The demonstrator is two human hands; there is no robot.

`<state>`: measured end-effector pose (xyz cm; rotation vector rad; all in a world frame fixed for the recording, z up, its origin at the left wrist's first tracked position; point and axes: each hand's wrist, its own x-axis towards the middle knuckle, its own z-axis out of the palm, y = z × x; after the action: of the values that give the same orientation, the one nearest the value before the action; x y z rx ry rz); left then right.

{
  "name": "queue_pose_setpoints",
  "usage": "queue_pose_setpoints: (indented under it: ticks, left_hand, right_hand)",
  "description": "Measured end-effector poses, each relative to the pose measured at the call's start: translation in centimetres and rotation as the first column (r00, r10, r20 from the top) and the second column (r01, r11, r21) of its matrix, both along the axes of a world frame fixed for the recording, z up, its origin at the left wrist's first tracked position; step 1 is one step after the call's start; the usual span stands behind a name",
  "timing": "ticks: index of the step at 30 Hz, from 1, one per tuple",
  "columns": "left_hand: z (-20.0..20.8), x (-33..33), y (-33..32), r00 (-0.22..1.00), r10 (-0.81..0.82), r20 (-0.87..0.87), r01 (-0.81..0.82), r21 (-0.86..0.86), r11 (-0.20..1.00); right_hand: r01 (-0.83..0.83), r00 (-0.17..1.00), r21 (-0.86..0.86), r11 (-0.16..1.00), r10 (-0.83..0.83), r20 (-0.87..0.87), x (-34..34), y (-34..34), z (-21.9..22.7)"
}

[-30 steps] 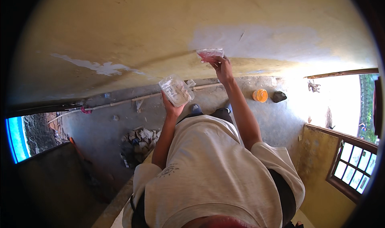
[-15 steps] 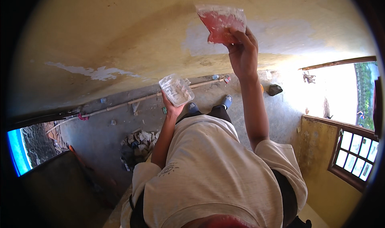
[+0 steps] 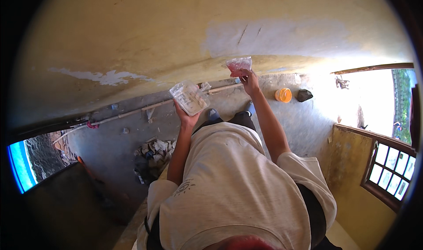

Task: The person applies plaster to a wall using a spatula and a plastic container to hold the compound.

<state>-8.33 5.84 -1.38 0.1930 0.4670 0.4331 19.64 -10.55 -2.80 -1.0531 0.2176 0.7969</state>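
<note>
My left hand (image 3: 186, 117) grips a clear plastic tub (image 3: 189, 97) from below, its fingers mostly hidden behind it. Pale, pasty residue clings to the inside of the tub. In my right hand (image 3: 251, 82), pinched between the fingers, is a flat red putty spreader (image 3: 239, 67) smeared with whitish paste. The spreader is in front of the lower part of the yellow wall (image 3: 145, 38), to the right of the tub. Higher on that wall lies a pale grey patch (image 3: 273, 36) with two thin dark marks on it.
A long pole (image 3: 132, 114) lies on the concrete floor along the wall's foot. An orange bucket (image 3: 283, 95) and a dark bag (image 3: 304, 95) stand to the right, before a bright doorway. A heap of crumpled scraps (image 3: 156, 151) lies left of me. A paned window (image 3: 391, 168) is at far right.
My right hand has come down from high on the wall with the spreader, uncovering the grey patch and the orange bucket. My left hand and the tub have shifted slightly left.
</note>
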Motion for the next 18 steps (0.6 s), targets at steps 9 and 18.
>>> queue_pose_setpoints:
  ticks: [9,18]
  left_hand:
    - [0.3,0.9,-0.1,0.999,0.004,-0.053,-0.007,-0.045,0.999]
    - [0.4,3.5,-0.3,0.995,-0.023,-0.097,0.017,-0.063,0.998]
  right_hand:
    - [0.033,0.998,0.049,0.998,-0.036,0.059,3.7,0.6,2.7]
    - [0.094,0.985,0.189,0.977,-0.118,0.122,2.2,1.5,15.6]
